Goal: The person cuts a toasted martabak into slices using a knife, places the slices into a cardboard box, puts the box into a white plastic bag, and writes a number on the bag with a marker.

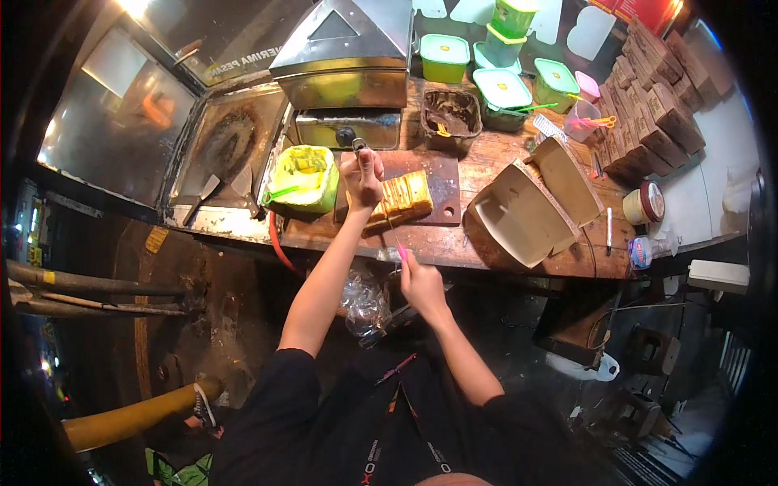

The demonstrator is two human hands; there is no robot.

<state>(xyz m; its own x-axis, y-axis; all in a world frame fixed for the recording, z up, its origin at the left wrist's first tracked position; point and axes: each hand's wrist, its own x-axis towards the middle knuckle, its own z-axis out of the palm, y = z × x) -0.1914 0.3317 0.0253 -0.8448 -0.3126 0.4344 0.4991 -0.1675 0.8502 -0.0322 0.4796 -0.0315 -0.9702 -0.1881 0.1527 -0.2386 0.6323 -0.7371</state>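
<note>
A toasted bread block (413,193), scored crosswise into several strips, lies on a dark wooden cutting board (447,176). My left hand (363,179) is closed over the bread's left end, around a metal tool (358,144) whose rounded end shows above the fist; the rest of that tool is hidden. In my right hand (422,284) is a knife with a pink handle (402,251). Its thin blade points up toward the near side of the bread. Left of the board stands a yellow-green tub (331,188) of pale yellow spread, with a green utensil in it.
An open cardboard box (516,212) stands right of the board. Behind the board are a tub of dark brown spread (459,133) and a metal box-like appliance (346,85). A griddle (225,140) with scrapers lies left. Folded cartons (650,121) are stacked at right.
</note>
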